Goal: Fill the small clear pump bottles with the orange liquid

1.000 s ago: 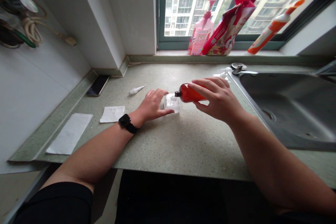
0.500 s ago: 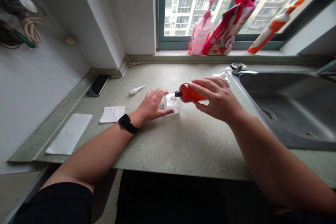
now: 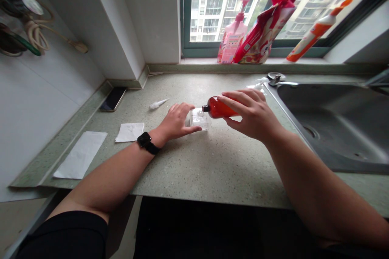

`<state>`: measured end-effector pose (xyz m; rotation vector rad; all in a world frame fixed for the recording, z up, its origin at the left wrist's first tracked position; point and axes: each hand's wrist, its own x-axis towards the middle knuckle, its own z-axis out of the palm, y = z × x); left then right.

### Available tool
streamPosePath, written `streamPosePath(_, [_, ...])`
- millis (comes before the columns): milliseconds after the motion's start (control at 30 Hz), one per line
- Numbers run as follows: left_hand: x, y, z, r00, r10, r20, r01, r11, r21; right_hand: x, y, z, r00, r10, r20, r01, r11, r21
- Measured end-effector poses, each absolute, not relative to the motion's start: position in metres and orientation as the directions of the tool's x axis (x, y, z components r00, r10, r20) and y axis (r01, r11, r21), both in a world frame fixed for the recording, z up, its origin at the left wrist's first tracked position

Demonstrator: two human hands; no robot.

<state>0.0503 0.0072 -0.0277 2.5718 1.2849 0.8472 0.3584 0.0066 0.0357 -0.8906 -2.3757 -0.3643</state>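
Observation:
My right hand [image 3: 247, 111] grips a red see-through bottle [image 3: 219, 107], tipped on its side with its uncapped black neck pointing left. That neck hangs over the opening of a clear, squarish bottle [image 3: 200, 120] standing on the counter. My left hand [image 3: 176, 122] is wrapped round the clear bottle's left side, thumb in front and fingers behind. Whether any liquid is flowing is too small to make out. A clear pump nozzle [image 3: 158, 104] lies on the counter behind my left hand. A white pump top [image 3: 259, 83] lies beyond my right hand, near the sink.
A folded white tissue [image 3: 130, 132], a larger white paper sheet [image 3: 80, 154] and a phone [image 3: 113, 98] lie at left. The steel sink [image 3: 334, 125] is at right. On the windowsill stand a pink pump bottle [image 3: 233, 40], a red pouch [image 3: 263, 32] and an orange-white bottle [image 3: 316, 34].

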Motion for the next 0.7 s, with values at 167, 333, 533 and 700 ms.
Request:
streamPosePath(167, [0.0500,0.0082,-0.0286,0.482,0.764,0.430,0.687,-0.634,0.356,0.3580,0.0068,0.0355,-0.619,0.503,0.603,0.668,0.742,0.066])
streamPosePath(333, [0.0498,0.0082,-0.0295,0.480,0.762,0.435,0.689,-0.634,0.351,0.3581,0.0079,0.0347,-0.616,0.488,0.619,0.661,0.748,0.068])
streamPosePath(533, [0.0501,0.0076,-0.0284,0.479,0.762,0.435,0.689,-0.634,0.352,0.3583,0.0077,0.0346,-0.615,0.487,0.621,0.659,0.749,0.065])
streamPosePath(700, [0.0504,0.0078,-0.0277,0.482,0.762,0.433,0.690,-0.634,0.349,0.3584,0.0083,0.0344,-0.621,0.472,0.626,0.652,0.755,0.077])
